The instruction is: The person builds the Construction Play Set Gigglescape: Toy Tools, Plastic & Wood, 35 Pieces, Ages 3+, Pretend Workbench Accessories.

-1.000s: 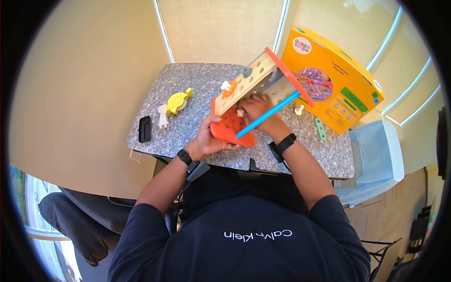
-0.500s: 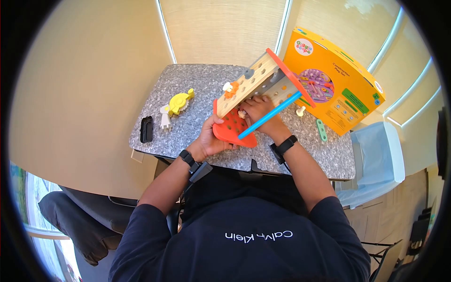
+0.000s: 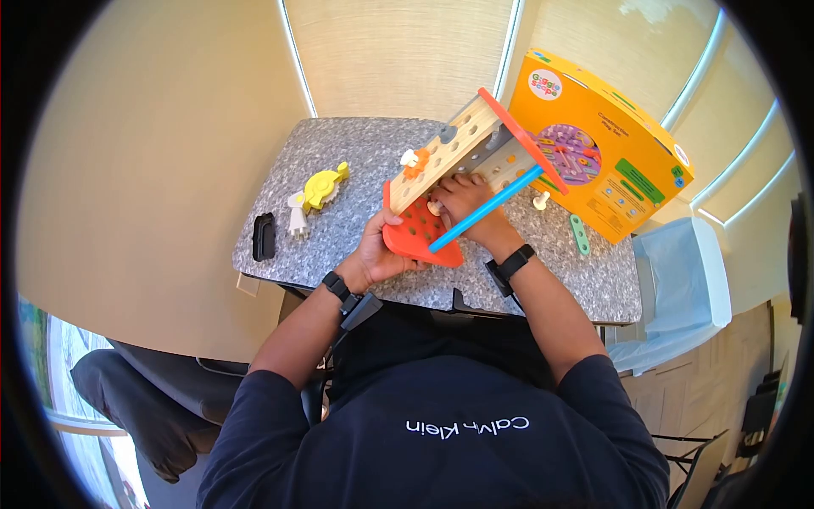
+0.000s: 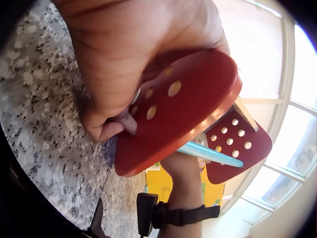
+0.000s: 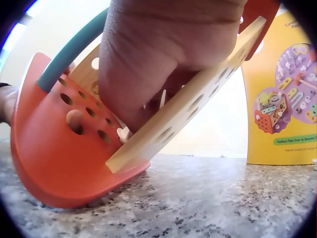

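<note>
In the middle of the head view, a wooden toy (image 3: 462, 146) with a blue bar (image 3: 485, 210) sits tilted on the speckled table (image 3: 335, 250). The left hand (image 3: 377, 253) grips its red end (image 3: 414, 243). The right hand (image 3: 468, 204) is inside the toy, pinching a small pale piece (image 3: 435, 207). At the upper right, a big orange box (image 3: 623, 144) says "Giggle Scape" and "Construction Play Set". In the right wrist view, its green strip (image 5: 297, 141) says "Toolbox Flips Over to Become". At the bottom of the head view, a dark shirt (image 3: 432, 454) says "Calvin Klein", upside down.
</note>
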Available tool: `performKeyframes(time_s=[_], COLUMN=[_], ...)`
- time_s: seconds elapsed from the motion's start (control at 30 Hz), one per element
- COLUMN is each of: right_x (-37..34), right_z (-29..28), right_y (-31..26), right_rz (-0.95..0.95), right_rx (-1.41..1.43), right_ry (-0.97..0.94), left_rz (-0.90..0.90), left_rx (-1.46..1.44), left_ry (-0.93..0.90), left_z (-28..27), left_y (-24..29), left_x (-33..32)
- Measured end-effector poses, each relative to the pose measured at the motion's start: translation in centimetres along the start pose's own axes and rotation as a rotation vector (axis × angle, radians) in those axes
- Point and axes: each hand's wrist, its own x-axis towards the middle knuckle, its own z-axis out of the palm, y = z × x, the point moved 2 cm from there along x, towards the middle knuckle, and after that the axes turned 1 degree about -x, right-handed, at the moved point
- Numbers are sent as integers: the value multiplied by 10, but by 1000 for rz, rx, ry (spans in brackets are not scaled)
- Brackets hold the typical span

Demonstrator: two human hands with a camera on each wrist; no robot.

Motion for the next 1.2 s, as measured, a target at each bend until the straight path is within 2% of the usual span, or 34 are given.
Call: performKeyframes(time_s=[0.1,0.2,0.3,0.37,0.5,0.57,0.63,0.7,0.73,0.8,1.03,1.2], right_x=[4,4,5,1,4,3,4,5,4,2,2,2], right_z=[4,1,-5,1,6,10,8,-2,0,8,14,17], right_y=[1,-5,-4,-2,2,-1,-4,-10,-10,-9,-6,-7], right_rz=[-10,59,71,-5,-37,29,49,14,14,-47,0,13], right_rx=[-49,-52,-1,-38,-142,-126,-136,-90,-90,-19,-93,-168], right_ry=[0,105,74,26,54,-37,-39,85,84,77,-19,-63], left_rz=[20,-1,-3,-6,25,22,17,8,8,-6,20,16], left_rx=[15,11,36,17,33,21,25,7,7,14,28,25], left_ry=[-10,-10,14,0,14,31,7,41,41,25,53,-4], left_z=[4,3,4,2,8,9,7,8,7,4,0,0], left_y=[3,2,5,3,6,4,2,3,3,3,1,2], left_x=[0,-2,-1,0,0,-3,-2,-3,-2,-1,-1,1])
